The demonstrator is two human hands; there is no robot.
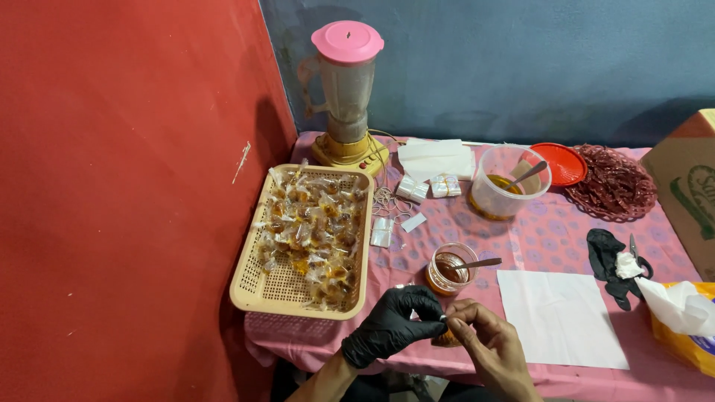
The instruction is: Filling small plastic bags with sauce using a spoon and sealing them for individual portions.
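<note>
My left hand [392,325], in a black glove, and my bare right hand [488,342] meet at the table's near edge. Their fingertips pinch a small clear-wrapped piece [445,318] between them; an amber bit shows just below, mostly hidden by the fingers. Right behind the hands stands a small glass jar [451,269] of brown paste with a spoon in it. To the left lies a tan plastic tray [258,286] holding several small clear-wrapped amber sweets [313,234].
A blender with a pink lid [347,89] stands at the back by the red wall. Also on the pink cloth: a clear tub with amber stuff and a spoon [509,182], red lid [558,164], white paper sheet [558,316], black glove and scissors [612,264], tissue pack [685,320], cardboard box [689,186].
</note>
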